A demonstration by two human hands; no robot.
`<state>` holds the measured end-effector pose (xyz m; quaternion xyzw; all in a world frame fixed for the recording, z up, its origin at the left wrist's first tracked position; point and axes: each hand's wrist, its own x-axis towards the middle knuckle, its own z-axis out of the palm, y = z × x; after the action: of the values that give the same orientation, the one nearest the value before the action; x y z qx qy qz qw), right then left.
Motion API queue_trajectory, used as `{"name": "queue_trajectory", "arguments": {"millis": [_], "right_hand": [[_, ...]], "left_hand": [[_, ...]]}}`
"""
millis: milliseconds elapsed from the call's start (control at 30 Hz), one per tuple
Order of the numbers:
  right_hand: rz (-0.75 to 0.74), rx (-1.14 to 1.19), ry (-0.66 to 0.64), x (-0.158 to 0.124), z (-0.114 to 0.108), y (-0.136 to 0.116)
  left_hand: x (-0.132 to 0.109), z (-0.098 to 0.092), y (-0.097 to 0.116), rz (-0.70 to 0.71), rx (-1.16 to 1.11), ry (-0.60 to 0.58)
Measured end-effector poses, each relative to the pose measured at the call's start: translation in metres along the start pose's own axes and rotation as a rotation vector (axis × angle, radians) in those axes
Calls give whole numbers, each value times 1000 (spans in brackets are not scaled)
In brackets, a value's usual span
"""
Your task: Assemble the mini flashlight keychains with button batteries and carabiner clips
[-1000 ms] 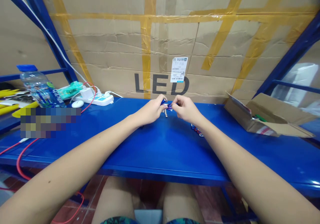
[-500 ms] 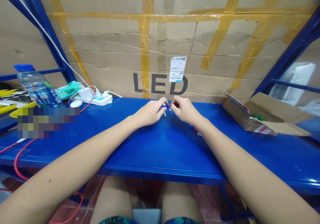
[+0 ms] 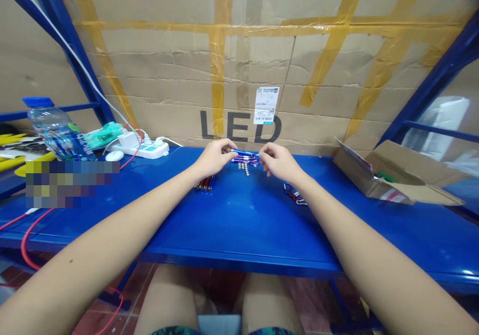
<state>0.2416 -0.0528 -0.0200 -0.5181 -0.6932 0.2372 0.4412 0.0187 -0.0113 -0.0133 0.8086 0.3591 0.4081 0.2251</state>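
My left hand [image 3: 215,159] is closed, thumb and fingertips pinching the left end of a slim, shiny blue pen-like stick [image 3: 244,153]. My right hand [image 3: 277,161] has its fingers curled together at the stick's other end. Just below the stick lie purple pen-like sticks [image 3: 241,160], partly covered by my fingers. Small silvery metal pieces [image 3: 243,166] sit in short rows nearer me. Several dark red and blue sticks [image 3: 205,182] lie side by side by my left wrist. Next to my right forearm are red, blue and silver carabiners [image 3: 296,195], partly hidden.
An open cardboard box [image 3: 389,175] stands at the right of the blue table [image 3: 239,235]. On the left are a water bottle [image 3: 56,130], a white power strip [image 3: 149,149] and a red cable [image 3: 28,242]. A large taped carton [image 3: 168,75] closes off the back.
My hands have moved slightly apart, the left one to the left. More of the blue stick, the purple sticks, the metal pieces and the dark red sticks now shows.
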Motion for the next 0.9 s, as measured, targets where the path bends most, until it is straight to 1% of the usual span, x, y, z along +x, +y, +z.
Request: {"name": "queue_trajectory", "arguments": {"millis": [67,100,167,267,333,400,467,533,633,733,800,900], "right_hand": [[49,90,-21,1,0,-1],[47,117,-29,1,0,-3],[-3,129,-68,0,-1,-8],[-68,130,-219,-3,-3,-15],[-47,173,-330,-6,-3,-18],[-10,232,-389,-9,-1,-20],[10,275,-388,-10,1,-20],[9,277,-349,-9,4,-18],[-4,258,-289,-8,6,-15],[-15,260,-283,-8,7,-13],[-17,248,-286,-9,7,-13],[-16,228,-288,-10,8,-16]], "left_hand": [[0,-2,1,3,-77,2],[-1,-2,4,20,-100,-2],[-3,-1,9,70,-127,-28],[-7,3,18,126,-146,-81],[-9,6,21,140,-148,-100],[-10,8,22,136,-157,-119],[-9,9,21,122,-201,-146],[-8,10,20,85,-300,-150],[-5,12,19,-47,-538,-114],[-5,14,20,-189,-753,-131],[-6,13,21,-239,-832,-148],[-6,10,21,-276,-887,-166]]}}
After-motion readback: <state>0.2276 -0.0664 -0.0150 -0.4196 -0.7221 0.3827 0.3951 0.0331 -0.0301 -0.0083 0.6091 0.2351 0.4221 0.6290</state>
